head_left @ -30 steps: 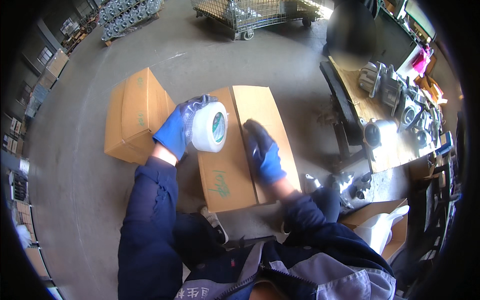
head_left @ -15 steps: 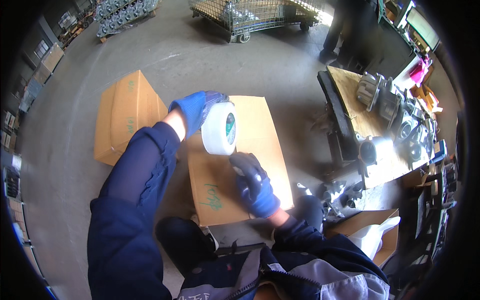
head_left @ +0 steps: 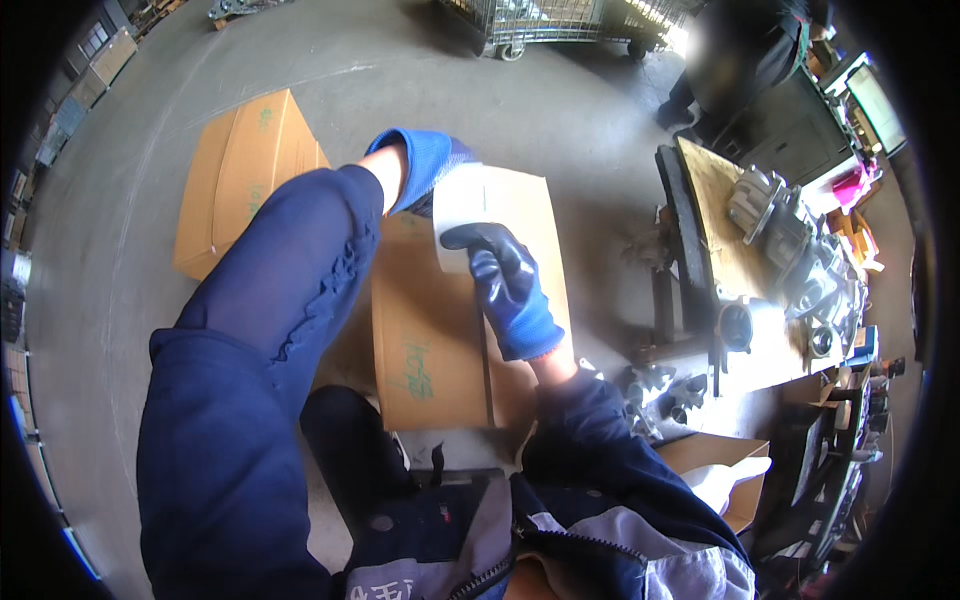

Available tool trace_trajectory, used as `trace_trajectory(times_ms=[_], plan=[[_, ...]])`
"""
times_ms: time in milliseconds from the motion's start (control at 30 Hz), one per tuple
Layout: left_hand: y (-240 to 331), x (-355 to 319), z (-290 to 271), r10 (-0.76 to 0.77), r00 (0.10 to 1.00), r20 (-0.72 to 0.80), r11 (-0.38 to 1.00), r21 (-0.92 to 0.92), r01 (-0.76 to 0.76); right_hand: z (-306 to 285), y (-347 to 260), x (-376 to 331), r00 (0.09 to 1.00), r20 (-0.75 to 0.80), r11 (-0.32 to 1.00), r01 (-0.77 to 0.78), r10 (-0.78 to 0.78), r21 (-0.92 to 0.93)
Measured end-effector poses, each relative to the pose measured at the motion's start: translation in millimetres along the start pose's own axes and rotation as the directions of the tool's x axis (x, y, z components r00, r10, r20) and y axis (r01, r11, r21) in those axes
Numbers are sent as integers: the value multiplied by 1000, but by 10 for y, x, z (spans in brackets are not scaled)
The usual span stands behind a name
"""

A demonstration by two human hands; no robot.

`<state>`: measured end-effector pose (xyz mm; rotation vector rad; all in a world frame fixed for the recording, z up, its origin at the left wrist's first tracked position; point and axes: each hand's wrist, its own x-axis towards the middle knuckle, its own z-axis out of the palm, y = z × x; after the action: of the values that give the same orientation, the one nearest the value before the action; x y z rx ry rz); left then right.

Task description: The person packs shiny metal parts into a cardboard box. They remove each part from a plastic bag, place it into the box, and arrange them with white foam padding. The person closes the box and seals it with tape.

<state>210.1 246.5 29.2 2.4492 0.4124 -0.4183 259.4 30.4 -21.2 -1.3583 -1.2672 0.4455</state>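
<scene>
My left hand (head_left: 432, 172), in a blue knit glove with a dark coated palm, is closed round the far side of a wide roll of white packing tape (head_left: 452, 205). The roll is held over a brown cardboard box (head_left: 430, 320) with green handwriting and a dark seam across its top. My right hand (head_left: 512, 290), gloved alike, has its fingers curled, with thumb and fingertips at the roll's near edge. Whether a loose tape end is between them is hard to see.
A second taped cardboard box (head_left: 235, 180) stands on the floor at the left. At the right, a wooden-topped bench (head_left: 705, 185) bears several metal castings (head_left: 790, 250). An open carton (head_left: 745, 455) with white plastic lies near right. A wire cage cart (head_left: 545, 22) and a person (head_left: 735, 65) are beyond.
My right hand has moved from the box top up to the roll's near edge. The roll has turned, its printed core facing away from view. The whole view has shifted slightly.
</scene>
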Motion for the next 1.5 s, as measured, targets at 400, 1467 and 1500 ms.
trace_trajectory(times_ms=[400, 1467, 1500], plan=[[-753, 837, 106, -1, 980, -198, 998, -55, -10, -53, 142, 571, 970, 19, 921, -237, 243, 310], [-1488, 1487, 427, -310, 849, -428, 911, -389, 137, -166, -231, 718, 809, -28, 791, -566, 587, 232], [-1429, 1447, 397, -324, 884, -336, 906, -378, 188, -171, -212, 733, 797, -29, 777, -579, 603, 245]])
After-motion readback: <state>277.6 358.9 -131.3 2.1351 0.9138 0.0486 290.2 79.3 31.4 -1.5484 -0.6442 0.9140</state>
